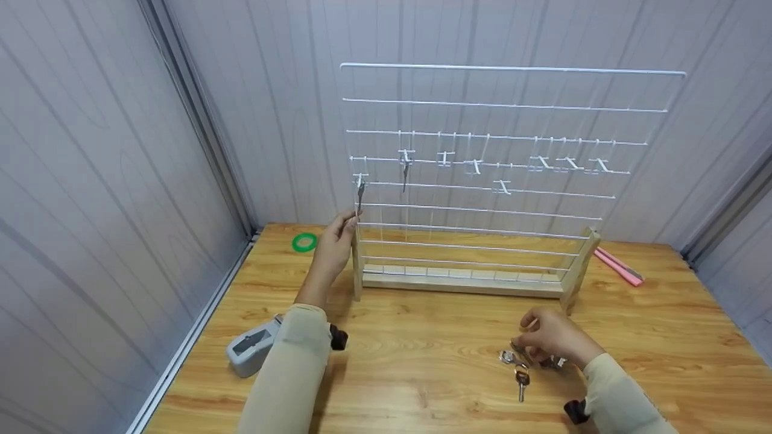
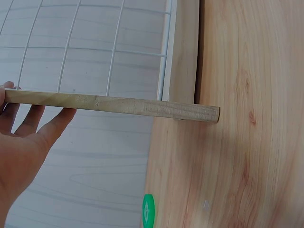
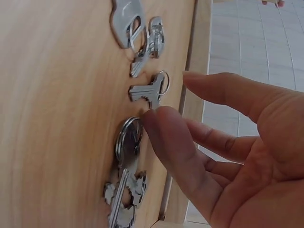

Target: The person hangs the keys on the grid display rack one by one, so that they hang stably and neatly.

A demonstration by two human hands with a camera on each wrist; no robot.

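A white wire grid rack (image 1: 512, 106) stands in a wooden base on the table. With thumb and fingers on either side, my left hand (image 1: 333, 247) grips the rack's left wooden post (image 2: 128, 105). Small white hooks (image 1: 503, 187) hang on the grid; a key (image 1: 405, 175) hangs from one, and another key (image 1: 360, 196) hangs just above my left hand. My right hand (image 1: 555, 334) is over loose keys (image 1: 521, 378) on the table. In the right wrist view its thumb and fingers are apart, fingertips beside a small ringed key (image 3: 147, 90); contact is unclear. Other keys (image 3: 128, 147) lie on both sides.
A grey plastic holder with a dark slot (image 1: 253, 348) lies beside my left forearm. Behind my left hand is a green ring (image 1: 304, 242), perhaps a tape roll. A long pink item (image 1: 618, 266) lies right of the rack. Panelled walls (image 1: 271, 78) enclose the table.
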